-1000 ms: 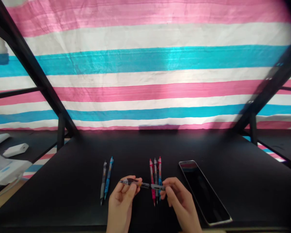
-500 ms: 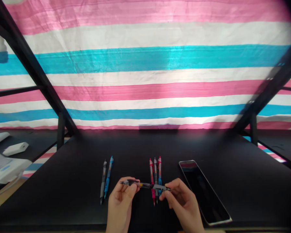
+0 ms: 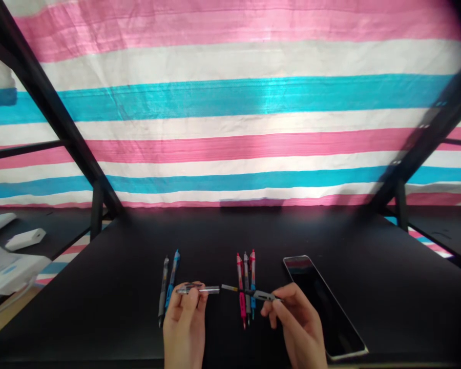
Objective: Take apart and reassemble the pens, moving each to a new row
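Pen now separated at lower centre: left hand (image 3: 184, 328) pinches the barrel half (image 3: 198, 290), right hand (image 3: 301, 330) pinches the tip half (image 3: 249, 293); disassembly achieved.

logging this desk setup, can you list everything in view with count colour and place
pen half with clip: 1, clear and dark, in the left hand, held level above the table
pen half with refill: 1, grey, refill sticking out toward the left, in the right hand
pens on left: 2, one grey, one blue, side by side beside the left hand
pens in middle: 3, pink, grey, pink and blue, side by side under the held half
phone: 1, black screen, right of the right hand
table: 1, black
striped cloth: 1, pink, white, blue, behind table
white objects: several, far left
left hand: 1, near edge
right hand: 1, near edge
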Demonstrator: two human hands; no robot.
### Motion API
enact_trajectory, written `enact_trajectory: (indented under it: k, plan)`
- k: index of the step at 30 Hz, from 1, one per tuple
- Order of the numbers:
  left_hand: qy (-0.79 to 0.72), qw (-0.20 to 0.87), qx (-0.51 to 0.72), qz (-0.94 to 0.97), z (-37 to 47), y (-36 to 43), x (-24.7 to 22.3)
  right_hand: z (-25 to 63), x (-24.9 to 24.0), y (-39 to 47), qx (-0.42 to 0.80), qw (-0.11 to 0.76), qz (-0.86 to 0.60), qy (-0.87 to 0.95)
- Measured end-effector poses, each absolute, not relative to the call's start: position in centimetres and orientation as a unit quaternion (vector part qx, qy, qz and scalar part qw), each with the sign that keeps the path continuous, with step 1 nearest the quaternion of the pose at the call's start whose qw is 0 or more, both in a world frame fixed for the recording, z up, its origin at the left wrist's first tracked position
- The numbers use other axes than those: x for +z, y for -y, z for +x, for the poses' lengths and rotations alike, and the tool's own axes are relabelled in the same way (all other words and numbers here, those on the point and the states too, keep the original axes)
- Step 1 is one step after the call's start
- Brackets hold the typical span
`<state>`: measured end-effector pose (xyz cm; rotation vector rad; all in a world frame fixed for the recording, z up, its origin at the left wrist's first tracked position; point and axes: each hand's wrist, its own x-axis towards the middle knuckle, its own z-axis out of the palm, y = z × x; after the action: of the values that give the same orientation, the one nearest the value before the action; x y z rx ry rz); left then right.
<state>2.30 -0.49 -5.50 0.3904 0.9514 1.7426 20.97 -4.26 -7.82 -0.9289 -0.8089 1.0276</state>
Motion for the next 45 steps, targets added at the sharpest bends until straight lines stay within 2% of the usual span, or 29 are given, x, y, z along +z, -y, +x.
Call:
enact_trajectory:
  k: [5, 25, 30, 34, 45]
  plan:
    - [-0.392, 0.541, 0.726, 0.162, 2.2, 0.5, -5.5, 21.1, -7.5, 4.0, 0.45, 0.75, -0.371, 0.312]
    - [-0.384, 0.572, 0.7, 0.186, 2.1, 0.6, -5.3, 21.2, -7.8, 4.2, 0.462, 0.746, -0.359, 0.319]
    - [-0.38, 0.589, 0.678, 0.221, 2.2, 0.6, -5.5, 20.7, -8.1, 4.5, 0.442, 0.681, -0.433, 0.392]
    - [-0.386, 0.613, 0.639, 0.258, 2.4, 0.6, -5.5, 19.8, -8.4, 4.7, 0.381, 0.635, -0.509, 0.439]
    - [-0.374, 0.624, 0.598, 0.335, 2.1, 1.0, -5.3, 20.3, -7.2, 4.4, 0.357, 0.571, -0.531, 0.513]
